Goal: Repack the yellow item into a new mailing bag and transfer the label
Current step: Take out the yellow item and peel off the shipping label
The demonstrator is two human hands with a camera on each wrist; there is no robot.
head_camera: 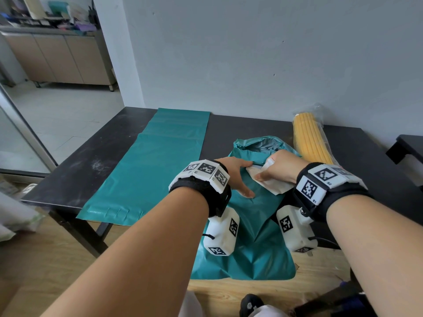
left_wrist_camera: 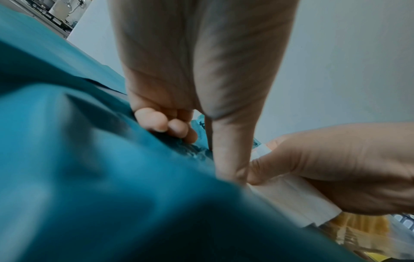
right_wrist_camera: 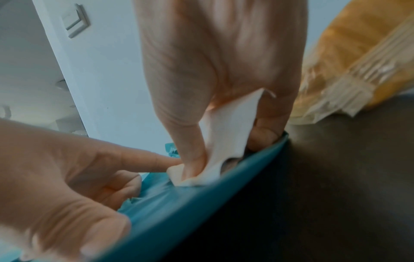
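The old teal mailing bag [head_camera: 251, 216] lies crumpled on the table's front edge, its mouth open toward the wall. My left hand [head_camera: 240, 177] holds it down: three fingers [left_wrist_camera: 156, 122] curl into the film, the thumb lies straight. My right hand [head_camera: 274, 170] pinches the white label [head_camera: 274, 186] and lifts one end off the bag; the wrist view shows the label [right_wrist_camera: 228, 127] stretched between thumb and fingers. The yellow item [head_camera: 309, 138], wrapped in clear plastic, lies to the right of the bag. A new teal bag [head_camera: 155, 161] lies flat at the left.
The dark table [head_camera: 91, 156] stands against a pale wall; the old bag hangs over its front edge above a wooden floor. A dark stool or bench edge [head_camera: 405, 147] shows at the far right. Cabinets [head_camera: 57, 58] stand far off at the left.
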